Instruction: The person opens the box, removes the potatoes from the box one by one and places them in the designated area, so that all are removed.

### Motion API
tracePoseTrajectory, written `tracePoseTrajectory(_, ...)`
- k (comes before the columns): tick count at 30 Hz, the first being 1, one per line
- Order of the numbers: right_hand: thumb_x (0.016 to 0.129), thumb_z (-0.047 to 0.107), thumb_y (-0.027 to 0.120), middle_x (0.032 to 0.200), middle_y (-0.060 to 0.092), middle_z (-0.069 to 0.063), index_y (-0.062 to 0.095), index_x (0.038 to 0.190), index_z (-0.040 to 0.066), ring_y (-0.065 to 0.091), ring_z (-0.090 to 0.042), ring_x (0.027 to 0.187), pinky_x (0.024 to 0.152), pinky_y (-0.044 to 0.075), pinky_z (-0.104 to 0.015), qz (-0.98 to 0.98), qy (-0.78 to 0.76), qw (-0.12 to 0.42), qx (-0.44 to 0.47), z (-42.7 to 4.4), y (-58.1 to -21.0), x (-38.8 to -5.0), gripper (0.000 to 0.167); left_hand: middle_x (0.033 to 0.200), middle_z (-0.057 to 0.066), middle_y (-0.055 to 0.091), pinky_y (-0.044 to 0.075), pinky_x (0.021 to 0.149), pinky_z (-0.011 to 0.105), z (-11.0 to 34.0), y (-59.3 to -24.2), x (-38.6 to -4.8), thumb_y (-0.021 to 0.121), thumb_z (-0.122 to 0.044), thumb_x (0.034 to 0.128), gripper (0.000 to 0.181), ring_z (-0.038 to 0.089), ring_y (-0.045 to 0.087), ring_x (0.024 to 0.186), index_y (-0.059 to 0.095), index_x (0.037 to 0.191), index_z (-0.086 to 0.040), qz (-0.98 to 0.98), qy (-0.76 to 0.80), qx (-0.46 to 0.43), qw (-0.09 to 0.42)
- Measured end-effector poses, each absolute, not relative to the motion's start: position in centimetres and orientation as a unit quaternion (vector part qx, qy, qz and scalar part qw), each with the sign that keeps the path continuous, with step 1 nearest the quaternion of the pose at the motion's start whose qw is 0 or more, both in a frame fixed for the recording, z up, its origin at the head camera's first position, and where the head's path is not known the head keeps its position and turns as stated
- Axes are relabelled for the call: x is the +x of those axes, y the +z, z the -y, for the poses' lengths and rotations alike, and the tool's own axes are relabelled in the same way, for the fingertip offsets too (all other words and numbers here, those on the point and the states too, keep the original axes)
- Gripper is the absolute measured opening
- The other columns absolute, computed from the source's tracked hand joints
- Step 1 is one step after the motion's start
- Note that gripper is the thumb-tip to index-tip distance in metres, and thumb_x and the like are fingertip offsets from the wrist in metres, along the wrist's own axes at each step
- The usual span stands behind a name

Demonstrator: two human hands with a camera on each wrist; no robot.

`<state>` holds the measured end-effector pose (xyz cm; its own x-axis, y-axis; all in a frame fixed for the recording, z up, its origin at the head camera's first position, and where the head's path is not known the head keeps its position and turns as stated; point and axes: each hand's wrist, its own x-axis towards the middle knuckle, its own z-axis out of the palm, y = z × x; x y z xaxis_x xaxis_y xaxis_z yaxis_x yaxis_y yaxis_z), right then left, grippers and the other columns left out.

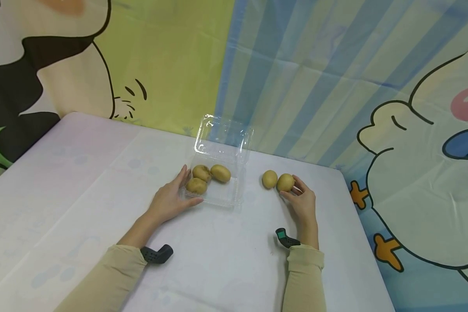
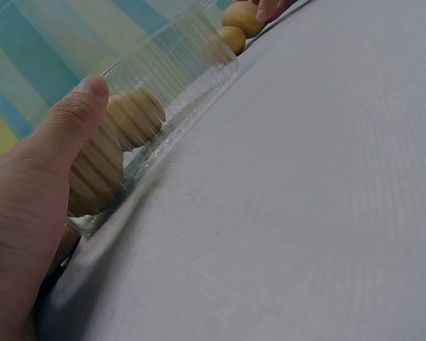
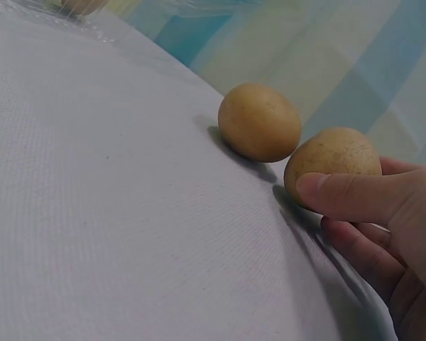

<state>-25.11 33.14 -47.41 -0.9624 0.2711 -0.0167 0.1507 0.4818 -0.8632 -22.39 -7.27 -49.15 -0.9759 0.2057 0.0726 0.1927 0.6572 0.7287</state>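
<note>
My left hand (image 1: 170,200) grips the left end of a clear plastic clamshell box (image 1: 222,200), thumb along its front wall. Inside the box three potatoes (image 1: 220,173) lie toward the left and back, and its hinged lid (image 1: 224,134) stands raised behind. To the right of the box, my right hand (image 1: 303,200) holds a potato (image 3: 334,158) between thumb and fingers, at or just above the table surface. Another potato (image 3: 259,122) sits on the table close to its left. In the left wrist view, the thumb (image 2: 74,121) presses the ribbed plastic wall, with potatoes showing through it.
A white cloth covers the table (image 1: 234,255). Behind it hangs a printed curtain (image 1: 296,78) with stripes and cartoon figures, and the lid leans close to it. Each wrist wears a dark strap device (image 1: 157,254).
</note>
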Motion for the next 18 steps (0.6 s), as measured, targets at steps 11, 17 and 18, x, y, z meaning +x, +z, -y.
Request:
tracePoseTrajectory(11, 0.077, 0.013, 0.079, 0.146, 0.045, -0.007, 0.043, 0.144, 0.022, 0.053, -0.026, 0.126, 0.106, 0.043, -0.037, 0.870, 0.476, 0.046, -0.125, -33.18, -47.71, -25.28, 0.077, 0.156, 0.001, 0.027, 0.031, 0.109, 0.057, 7.32, -49.20, -22.50, 0.062, -0.075, 0.0703, 0.118, 0.035, 0.033, 0.139, 0.002, 0.154, -0.018, -0.909, 0.401, 0.115, 0.008)
tracePoseTrajectory(17, 0.080, 0.014, 0.077, 0.150, 0.041, -0.006, 0.039, 0.146, 0.024, 0.050, -0.027, 0.129, 0.107, 0.042, -0.038, 0.877, 0.465, 0.025, -0.120, -33.16, -47.29, -25.22, 0.077, 0.156, 0.002, 0.027, 0.031, 0.109, 0.057, 7.35, -49.22, -22.52, 0.063, -0.073, 0.0711, 0.117, 0.036, 0.034, 0.139, 0.002, 0.154, -0.018, -0.910, 0.398, 0.116, 0.008)
tracePoseTrajectory(18, 0.080, 0.014, 0.076, 0.150, 0.040, -0.005, 0.038, 0.146, 0.024, 0.050, -0.027, 0.129, 0.107, 0.042, -0.039, 0.878, 0.463, 0.023, -0.119, -33.16, -47.23, -25.21, 0.077, 0.156, 0.002, 0.027, 0.031, 0.109, 0.057, 7.35, -49.20, -22.51, 0.063, -0.073, 0.0712, 0.117, 0.036, 0.034, 0.139, 0.002, 0.154, -0.018, -0.910, 0.398, 0.116, 0.008)
